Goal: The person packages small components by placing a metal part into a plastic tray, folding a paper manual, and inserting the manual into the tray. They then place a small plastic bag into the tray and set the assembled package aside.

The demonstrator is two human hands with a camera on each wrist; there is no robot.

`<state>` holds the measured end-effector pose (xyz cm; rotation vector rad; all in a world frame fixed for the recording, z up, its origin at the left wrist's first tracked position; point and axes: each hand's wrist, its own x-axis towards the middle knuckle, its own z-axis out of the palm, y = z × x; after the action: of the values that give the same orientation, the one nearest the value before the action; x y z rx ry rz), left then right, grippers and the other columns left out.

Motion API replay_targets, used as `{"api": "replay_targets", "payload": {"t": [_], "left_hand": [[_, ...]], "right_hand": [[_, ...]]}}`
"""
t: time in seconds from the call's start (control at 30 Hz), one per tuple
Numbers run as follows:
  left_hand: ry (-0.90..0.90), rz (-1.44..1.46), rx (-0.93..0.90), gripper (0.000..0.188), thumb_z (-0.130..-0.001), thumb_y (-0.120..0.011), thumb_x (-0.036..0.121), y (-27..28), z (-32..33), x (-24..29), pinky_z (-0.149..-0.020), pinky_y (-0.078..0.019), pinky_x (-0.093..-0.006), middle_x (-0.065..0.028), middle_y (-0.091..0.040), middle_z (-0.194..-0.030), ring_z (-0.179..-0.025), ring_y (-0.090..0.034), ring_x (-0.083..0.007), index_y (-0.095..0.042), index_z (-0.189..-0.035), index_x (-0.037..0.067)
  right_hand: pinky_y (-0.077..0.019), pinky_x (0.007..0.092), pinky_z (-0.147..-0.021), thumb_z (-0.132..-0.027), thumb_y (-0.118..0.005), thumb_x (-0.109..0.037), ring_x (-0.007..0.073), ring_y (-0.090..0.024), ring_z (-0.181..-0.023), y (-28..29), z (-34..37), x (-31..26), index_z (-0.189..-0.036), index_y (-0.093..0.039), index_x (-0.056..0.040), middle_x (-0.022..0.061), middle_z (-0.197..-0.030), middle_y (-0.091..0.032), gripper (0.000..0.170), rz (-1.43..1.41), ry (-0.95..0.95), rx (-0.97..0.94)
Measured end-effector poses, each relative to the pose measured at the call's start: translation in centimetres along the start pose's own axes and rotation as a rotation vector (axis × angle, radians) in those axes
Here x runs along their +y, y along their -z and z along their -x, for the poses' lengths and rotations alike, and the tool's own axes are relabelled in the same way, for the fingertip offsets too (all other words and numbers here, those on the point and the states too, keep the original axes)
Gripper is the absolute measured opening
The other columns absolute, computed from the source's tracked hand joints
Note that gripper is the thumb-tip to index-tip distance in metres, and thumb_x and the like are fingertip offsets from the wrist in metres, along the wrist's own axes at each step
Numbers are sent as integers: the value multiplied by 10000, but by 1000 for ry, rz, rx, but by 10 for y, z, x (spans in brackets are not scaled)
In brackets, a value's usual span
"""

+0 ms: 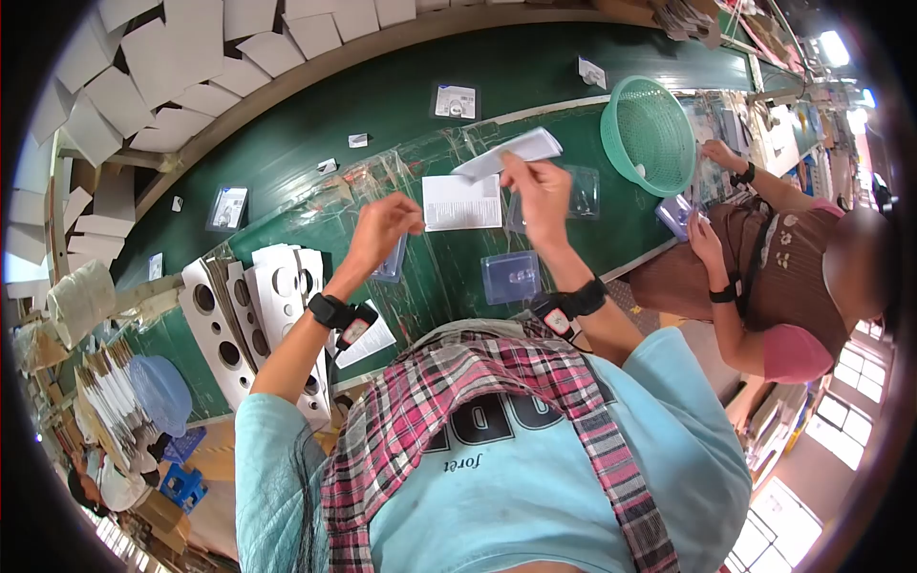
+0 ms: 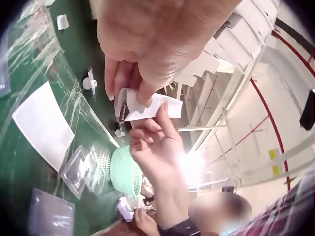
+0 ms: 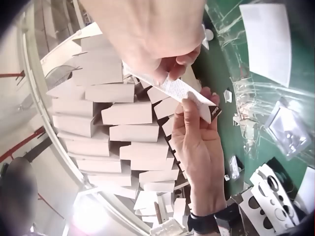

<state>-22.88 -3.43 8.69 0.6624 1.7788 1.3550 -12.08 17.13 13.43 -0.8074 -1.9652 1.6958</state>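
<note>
**Folded leaflet held up over the table**

Working room on the green table (image 1: 420, 301) is bounded rightward by the basket (image 1: 650, 124), leftward by holed white cards (image 1: 215, 327). The folded leaflet (image 1: 516, 154), raised off the table, is clamped between the right hand's (image 1: 541, 198) thumb and fingers. In wrist views its dark-printed end is pinched by the left hand (image 1: 384, 229); in the head view that hand is seen apart. Between and below: flat sheet (image 1: 462, 203), clear plastic pack (image 1: 511, 278).

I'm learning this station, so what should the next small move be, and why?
Probably press the folded leaflet flatter: in the left wrist view its end looks bowed rather than flat, and the right hand has it pinched.
</note>
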Motion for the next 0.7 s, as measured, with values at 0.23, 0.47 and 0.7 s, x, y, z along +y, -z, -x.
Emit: {"api": "replay_targets", "payload": {"t": [0.23,0.47,0.7], "left_hand": [[432,919,23,243,-926,-584,235,-17,2,38,-716,-522,-244,-63,-671,-890,-778,-641,-138,-633,-1022,17],[356,860,-5,200,-925,-579,194,-22,-2,21,-684,-531,-240,-80,-681,-911,-756,-644,-113,-634,-979,9],[332,802,148,143,-896,-625,196,-30,1,19,-662,-518,-227,-20,-664,-803,-716,-632,-92,-659,-854,63]], "right_hand": [[-518,287,-664,-696,-628,-31,188,-592,-781,-12,29,-7,-959,-663,-84,21,-949,-649,270,517,937,-462],[-525,300,-712,-695,-668,-26,189,-607,-807,-11,41,-5,-969,-677,-92,1,-987,-665,282,428,843,-610],[-487,252,-654,-748,-648,40,152,-617,-713,-13,44,6,-936,-694,-49,53,-882,-694,213,146,502,-605]]}}
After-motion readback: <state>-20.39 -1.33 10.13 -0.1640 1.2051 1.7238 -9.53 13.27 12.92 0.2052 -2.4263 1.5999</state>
